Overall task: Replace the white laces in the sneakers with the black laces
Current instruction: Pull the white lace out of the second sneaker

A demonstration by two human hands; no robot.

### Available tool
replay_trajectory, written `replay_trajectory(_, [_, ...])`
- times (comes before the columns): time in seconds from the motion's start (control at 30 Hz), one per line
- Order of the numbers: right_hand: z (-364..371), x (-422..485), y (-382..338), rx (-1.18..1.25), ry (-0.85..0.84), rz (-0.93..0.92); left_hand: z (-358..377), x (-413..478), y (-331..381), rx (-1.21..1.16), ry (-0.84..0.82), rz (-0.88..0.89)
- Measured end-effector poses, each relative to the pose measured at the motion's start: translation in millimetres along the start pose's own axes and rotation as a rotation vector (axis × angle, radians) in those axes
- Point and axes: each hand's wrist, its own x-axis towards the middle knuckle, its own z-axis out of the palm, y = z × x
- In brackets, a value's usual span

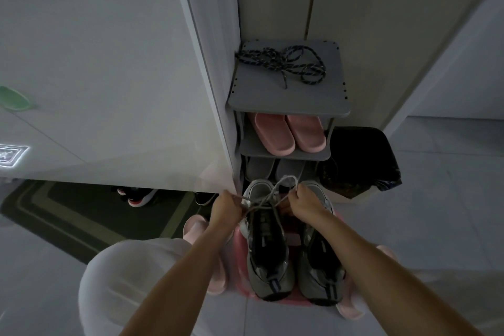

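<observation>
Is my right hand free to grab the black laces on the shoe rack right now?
Probably not yet: the right hand is pinching the white lace. Otherwise the way looks free; the black laces lie uncovered on the rack top.

Bare forearms (362, 262), white clothing (122, 281), pink slippers (216, 278)

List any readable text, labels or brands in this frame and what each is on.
No text can be read.
Marks in the bright patch at the left edge: too blurred to read.
The green sticker: no text can be made out.
Small marks on the sneakers: too dark and small to read.
</observation>
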Motion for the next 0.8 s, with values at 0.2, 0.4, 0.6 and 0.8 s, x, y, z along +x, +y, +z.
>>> replay_trajectory(0.2, [3, 2, 3, -0.053, -0.074, -0.103, 2, -26, 15, -0.100, -0.162, 0.033])
replay_trajectory(0.4, [7, 2, 4, -0.071, -0.019, -0.070, 33, -87, 0, 0.007, -0.065, 0.144])
replay_trajectory(0.6, [6, 2, -1, 0.028, 0.047, 0.013, 41, -75, -17, 0.121, -0.064, 0.154])
replay_trajectory(0.8, [13, 0, 2, -0.070, -0.055, -0.084, 40, -70, -24, 0.216, -0.052, 0.145])
